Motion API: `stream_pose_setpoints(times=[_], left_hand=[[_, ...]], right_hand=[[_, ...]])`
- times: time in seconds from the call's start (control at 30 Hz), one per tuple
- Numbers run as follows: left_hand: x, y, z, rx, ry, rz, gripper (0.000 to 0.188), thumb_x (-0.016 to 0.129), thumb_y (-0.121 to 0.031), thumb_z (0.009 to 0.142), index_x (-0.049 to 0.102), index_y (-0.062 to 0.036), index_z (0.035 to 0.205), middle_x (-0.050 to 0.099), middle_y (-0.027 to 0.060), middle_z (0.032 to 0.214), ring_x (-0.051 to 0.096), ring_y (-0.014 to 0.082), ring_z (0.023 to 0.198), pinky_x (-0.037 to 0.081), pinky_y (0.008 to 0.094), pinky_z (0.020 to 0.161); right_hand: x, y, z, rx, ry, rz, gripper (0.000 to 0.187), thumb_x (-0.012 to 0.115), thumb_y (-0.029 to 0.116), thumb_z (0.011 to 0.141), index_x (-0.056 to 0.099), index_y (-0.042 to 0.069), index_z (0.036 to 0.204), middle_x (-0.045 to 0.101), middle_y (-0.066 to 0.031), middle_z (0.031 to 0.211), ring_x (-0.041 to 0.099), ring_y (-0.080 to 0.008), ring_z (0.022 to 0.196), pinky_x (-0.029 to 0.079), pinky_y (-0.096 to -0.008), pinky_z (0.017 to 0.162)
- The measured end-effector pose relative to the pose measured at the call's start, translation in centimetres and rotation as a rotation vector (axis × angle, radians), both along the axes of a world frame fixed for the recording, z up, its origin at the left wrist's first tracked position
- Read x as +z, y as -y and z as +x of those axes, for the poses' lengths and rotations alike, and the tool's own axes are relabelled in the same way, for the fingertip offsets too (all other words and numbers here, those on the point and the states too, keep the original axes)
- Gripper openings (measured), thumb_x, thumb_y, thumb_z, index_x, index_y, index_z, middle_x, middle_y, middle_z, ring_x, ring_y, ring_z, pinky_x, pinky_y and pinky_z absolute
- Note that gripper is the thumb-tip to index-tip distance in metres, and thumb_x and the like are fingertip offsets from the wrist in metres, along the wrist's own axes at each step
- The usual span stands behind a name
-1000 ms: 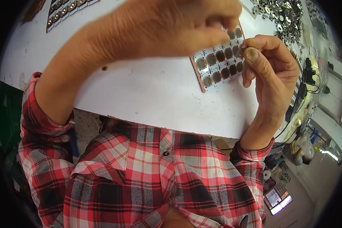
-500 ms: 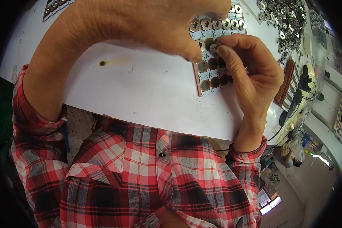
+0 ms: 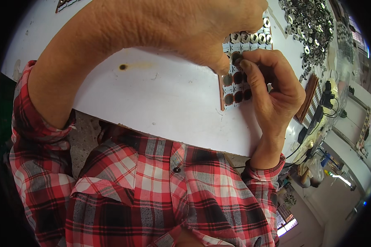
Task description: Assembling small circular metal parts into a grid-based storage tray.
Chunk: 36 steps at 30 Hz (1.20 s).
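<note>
Going by the last second, the right hand (image 3: 273,78) had moved in from the right edge of the circuit board panel (image 3: 238,87) to the second spot of a part-filled row. Thumb and forefinger were closed in a pinch beside a dark round pad (image 3: 236,57); couldn't tell whether a piece sat between them. Half a second earlier there was a shiny bit in that grip, so my read is one clip was right at the placing stage. The left hand (image 3: 202,29) had stopped blurring around and its thumb rested by the panel's left edge, fingers mostly hidden, so no idea if it held anything. The panel lay on the worktop (image 3: 173,103) under both hands, silvery clips (image 3: 245,38) up top, lower rows apparently not done yet.
</note>
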<state>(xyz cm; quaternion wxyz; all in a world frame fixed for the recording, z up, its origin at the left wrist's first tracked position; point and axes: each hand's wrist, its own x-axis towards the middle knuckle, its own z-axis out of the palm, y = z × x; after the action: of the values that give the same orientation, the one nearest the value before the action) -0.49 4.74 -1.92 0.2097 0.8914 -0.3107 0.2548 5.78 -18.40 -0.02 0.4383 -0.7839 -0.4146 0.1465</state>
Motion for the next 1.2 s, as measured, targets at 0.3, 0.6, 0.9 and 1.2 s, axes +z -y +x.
stream_pose_setpoints(times=[0.3, 0.6, 0.9, 1.2], left_hand=[[1.5, -0.2, -0.2, -0.031, -0.339, -0.199, 0.027, 0.077, -0.013, 0.077, 0.061, 0.0074, 0.083, 0.055, 0.0146, 0.086, 0.056, 0.0269, 0.084, 0.047, 0.0417, 0.082], [2.7, 0.3, -1.9, 0.042, -0.11, -0.098, 0.024, 0.076, -0.009, 0.078, 0.062, 0.0092, 0.087, 0.056, 0.0157, 0.091, 0.056, 0.028, 0.09, 0.046, 0.0415, 0.088], [2.0, -0.1, -0.6, -0.066, -0.443, -0.229, 0.027, 0.077, -0.012, 0.081, 0.063, 0.0072, 0.093, 0.057, 0.015, 0.098, 0.056, 0.0286, 0.097, 0.045, 0.0429, 0.093], [2.0, 0.0, -0.9, -0.045, -0.403, -0.204, 0.029, 0.078, -0.012, 0.081, 0.063, 0.007, 0.097, 0.056, 0.0154, 0.1, 0.056, 0.0286, 0.099, 0.044, 0.0422, 0.095]], right_hand=[[-0.1, -0.1, 0.1, 0.011, -0.009, -0.021, 0.014, 0.074, -0.007, 0.09, 0.073, -0.005, 0.104, 0.069, -0.0046, 0.094, 0.067, -0.007, 0.08, 0.052, -0.0186, 0.068], [0.3, -0.1, 0.2, -0.026, -0.036, -0.083, 0.013, 0.075, -0.006, 0.091, 0.073, -0.005, 0.103, 0.068, -0.003, 0.09, 0.066, -0.0066, 0.075, 0.051, -0.0197, 0.066], [0.0, -0.6, 1.0, 0.05, -0.056, -0.026, 0.01, 0.072, -0.01, 0.083, 0.072, -0.003, 0.09, 0.061, -0.001, 0.079, 0.057, -0.0046, 0.066, 0.044, -0.0204, 0.059], [0.3, -0.2, 0.7, 0.032, -0.063, -0.092, 0.012, 0.072, -0.009, 0.089, 0.075, -0.006, 0.1, 0.065, -0.0025, 0.084, 0.063, -0.006, 0.075, 0.046, -0.0188, 0.066]])
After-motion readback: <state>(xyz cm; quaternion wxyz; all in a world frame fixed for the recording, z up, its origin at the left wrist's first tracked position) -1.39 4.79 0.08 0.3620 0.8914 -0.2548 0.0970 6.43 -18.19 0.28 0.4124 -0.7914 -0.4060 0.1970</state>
